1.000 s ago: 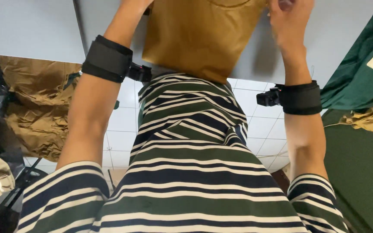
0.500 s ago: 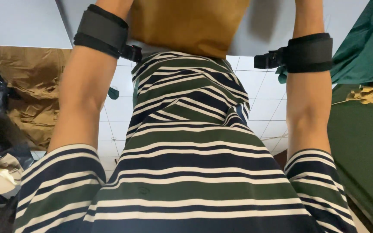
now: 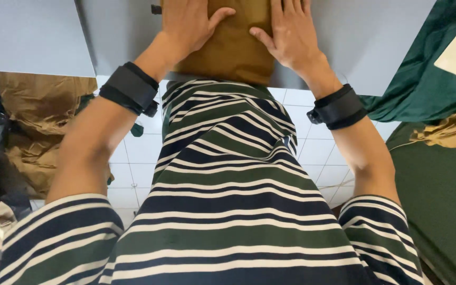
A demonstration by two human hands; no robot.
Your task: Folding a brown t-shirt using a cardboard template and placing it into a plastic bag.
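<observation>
Hands lie flat and spread, palms down, neither one closed on anything. The left hand [image 3: 188, 24] rests on the left part of a mustard-brown piece of folded cloth [image 3: 233, 50], thumb angled inward; the right hand [image 3: 290, 32] rests on its right part, thumb likewise turned toward the centre. Fingertips of both run out of the top of the frame, so how far they reach cannot be told. Each wrist carries a black strap band [image 3: 129, 88].

The brown cloth lies on a pale grey table top [image 3: 381, 47], its near edge just at the table's near rim and directly ahead of the person's green, navy and white striped shirt [image 3: 228, 211].

Assessment of the step in hand, which appears to be pressing the cloth flat: the palms should bear evenly and move from the centre outward, so that any slack is carried to the sides rather than gathered under the thumbs. The near edge should be kept square with the table rim; pressure toward the body risks drawing the cloth over the edge.

Surroundings: dark green fabric [image 3: 423, 84] hangs at the right, tan crumpled fabric [image 3: 32, 121] lies at the left, and a white tiled floor [image 3: 138, 158] shows below the table.
</observation>
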